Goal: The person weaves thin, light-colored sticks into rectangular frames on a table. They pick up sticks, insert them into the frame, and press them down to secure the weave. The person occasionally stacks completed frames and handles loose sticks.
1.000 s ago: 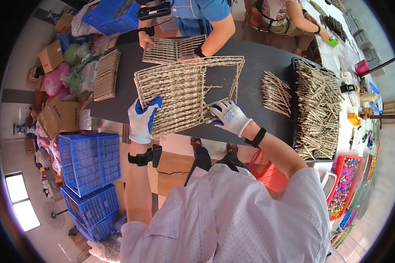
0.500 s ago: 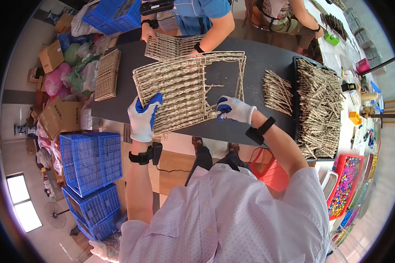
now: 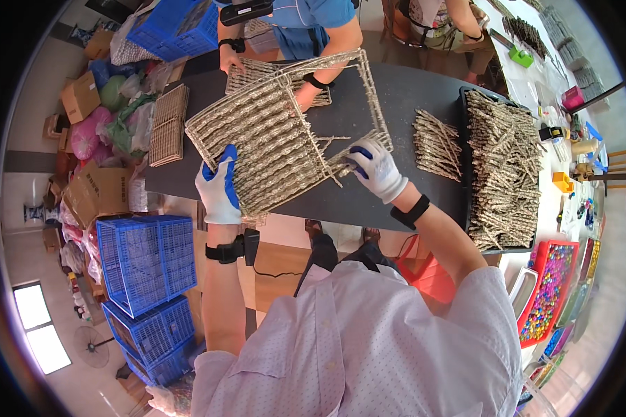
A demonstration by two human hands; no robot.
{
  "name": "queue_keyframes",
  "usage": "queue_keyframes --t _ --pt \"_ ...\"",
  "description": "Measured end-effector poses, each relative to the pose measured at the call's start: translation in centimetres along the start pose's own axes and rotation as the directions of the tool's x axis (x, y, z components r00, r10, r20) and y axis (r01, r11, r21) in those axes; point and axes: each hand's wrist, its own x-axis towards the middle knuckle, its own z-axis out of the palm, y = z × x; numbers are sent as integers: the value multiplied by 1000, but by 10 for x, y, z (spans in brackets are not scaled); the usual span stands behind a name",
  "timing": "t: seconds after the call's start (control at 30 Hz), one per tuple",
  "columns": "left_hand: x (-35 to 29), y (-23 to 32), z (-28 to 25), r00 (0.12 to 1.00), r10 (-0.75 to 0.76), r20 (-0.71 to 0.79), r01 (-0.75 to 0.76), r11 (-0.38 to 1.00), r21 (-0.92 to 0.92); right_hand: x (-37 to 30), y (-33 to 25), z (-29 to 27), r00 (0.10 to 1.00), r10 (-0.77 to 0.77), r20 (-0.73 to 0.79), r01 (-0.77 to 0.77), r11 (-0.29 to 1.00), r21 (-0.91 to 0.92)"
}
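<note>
My left hand [image 3: 219, 187], in a white glove with blue palm, is closed around the lower left edge of a woven panel [image 3: 257, 149]. The panel is beige-brown, tilted above the dark table [image 3: 389, 90]. Rows of twisted strands fill its left part; the right part is an open frame, with a few loose strand ends [image 3: 330, 142] sticking into the gap. My right hand [image 3: 377, 170], gloved alike, pinches strands at the frame's lower right corner. Its fingertips partly hide what they hold.
A pile of twisted sticks [image 3: 437, 144] lies right of my right hand, beside a black tray [image 3: 464, 187] heaped with more. Finished-looking panels [image 3: 169, 125] are stacked at left. Across the table, a co-worker's hands hold another panel [image 3: 247, 75]. Blue crates [image 3: 146, 257] stand lower left.
The panel has turned counterclockwise, its right side rising, and shifted left. My right hand has moved slightly right and up along the corner. My left hand keeps its hold.
</note>
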Motion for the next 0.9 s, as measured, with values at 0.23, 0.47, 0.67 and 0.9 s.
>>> queue_keyframes --t 0.23,0.47,0.67,0.9 --pt "-14 8 3 965 156 211 -181 977 108 25 16 -30 751 165 640 -463 822 331" --pt "-16 8 14 973 188 130 -222 913 342 10 -1 0 940 229 253 -219 973 -67" --pt "-12 9 12 998 -51 43 57 988 -146 3 -1 -5 948 -144 -283 78 970 -230" --pt "-10 0 -1 997 -62 54 70 984 -163 17 -4 -36 988 -48 145 41 998 45"
